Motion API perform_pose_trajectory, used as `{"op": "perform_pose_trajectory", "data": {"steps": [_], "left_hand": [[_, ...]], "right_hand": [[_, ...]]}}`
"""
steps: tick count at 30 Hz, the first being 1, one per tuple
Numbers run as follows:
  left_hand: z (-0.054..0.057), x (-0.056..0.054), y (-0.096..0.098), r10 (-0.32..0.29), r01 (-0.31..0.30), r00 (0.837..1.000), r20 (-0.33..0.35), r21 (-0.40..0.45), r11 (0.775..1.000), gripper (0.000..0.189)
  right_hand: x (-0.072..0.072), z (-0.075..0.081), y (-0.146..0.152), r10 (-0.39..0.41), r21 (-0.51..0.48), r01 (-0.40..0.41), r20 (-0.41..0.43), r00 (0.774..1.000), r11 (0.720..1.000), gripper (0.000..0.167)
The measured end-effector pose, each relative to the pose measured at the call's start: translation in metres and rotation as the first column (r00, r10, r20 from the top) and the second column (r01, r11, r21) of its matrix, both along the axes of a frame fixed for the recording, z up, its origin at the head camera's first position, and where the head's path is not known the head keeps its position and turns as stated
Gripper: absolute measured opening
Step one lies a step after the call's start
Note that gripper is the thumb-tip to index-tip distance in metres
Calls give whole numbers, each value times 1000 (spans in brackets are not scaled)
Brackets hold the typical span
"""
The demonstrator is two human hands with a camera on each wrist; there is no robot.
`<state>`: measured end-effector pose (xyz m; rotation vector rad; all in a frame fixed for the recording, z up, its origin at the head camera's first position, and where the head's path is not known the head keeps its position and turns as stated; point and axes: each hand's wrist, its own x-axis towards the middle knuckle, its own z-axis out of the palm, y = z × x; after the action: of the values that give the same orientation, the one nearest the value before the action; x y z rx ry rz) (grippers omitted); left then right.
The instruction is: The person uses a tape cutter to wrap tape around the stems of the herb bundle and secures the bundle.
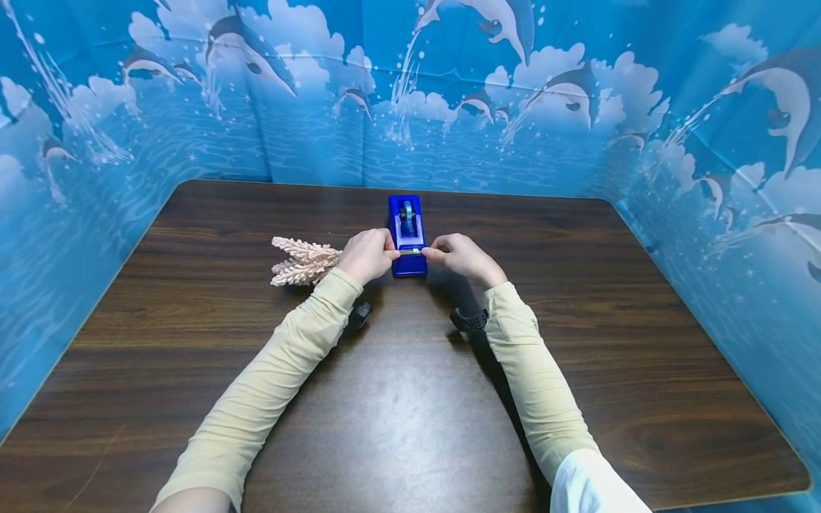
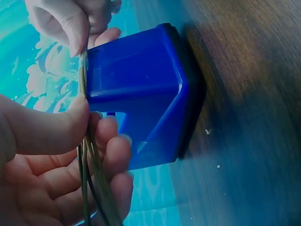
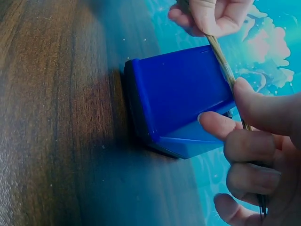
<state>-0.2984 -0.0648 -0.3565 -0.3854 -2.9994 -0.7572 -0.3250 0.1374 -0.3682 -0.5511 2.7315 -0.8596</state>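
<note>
A bundle of thin stems (image 1: 410, 251) lies across the near end of a blue tape dispenser (image 1: 405, 222), which holds a roll of tape (image 1: 407, 211). Pale pink, flower-like heads (image 1: 304, 261) of the bundle stick out left, behind my left hand (image 1: 368, 255). That hand pinches the stems between thumb (image 2: 77, 117) and fingers, just left of the dispenser. On the other side my right hand (image 1: 465, 258) pinches the same stems, its thumb (image 3: 263, 106) pressing from above. Between the hands, a shiny clear strip of tape (image 3: 226, 70) sits on the stems at the dispenser's edge.
The dispenser stands on a dark wood-grain table (image 1: 410, 427), towards the far edge. A blue curtain (image 1: 308, 142) with dolphins hangs behind and along the sides. Small pale crumbs (image 2: 207, 132) lie on the table. Black wrist devices (image 1: 470, 320) are on both wrists.
</note>
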Motion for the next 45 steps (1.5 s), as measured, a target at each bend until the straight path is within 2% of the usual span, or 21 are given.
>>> {"op": "perform_pose_trajectory", "data": {"steps": [9,19,25,30,35,41,45], "left_hand": [[-5,-1,2,-48,48,999,23,32,998,10],[-9,-4,2,-87,87,996,-1,47,995,8],[-10,-4,3,-84,83,996,10,55,995,7],[-10,-4,3,-77,76,997,15,48,996,8],[-12,-4,1,-88,88,995,35,26,996,13],[-14,-6,-3,-111,110,992,59,15,994,15],[-12,-8,-6,-127,126,989,71,22,992,14]], "right_hand": [[1,2,-2,-3,32,5,-63,998,999,35],[5,3,-6,-52,63,54,-30,998,997,38],[7,3,-8,-75,104,81,-62,995,991,37],[9,5,-13,-124,149,134,-74,990,980,39],[11,3,-19,-156,205,173,-96,983,963,46],[12,-1,-21,-152,194,165,-80,985,967,50],[13,1,-23,-132,203,146,-77,988,968,49]]}}
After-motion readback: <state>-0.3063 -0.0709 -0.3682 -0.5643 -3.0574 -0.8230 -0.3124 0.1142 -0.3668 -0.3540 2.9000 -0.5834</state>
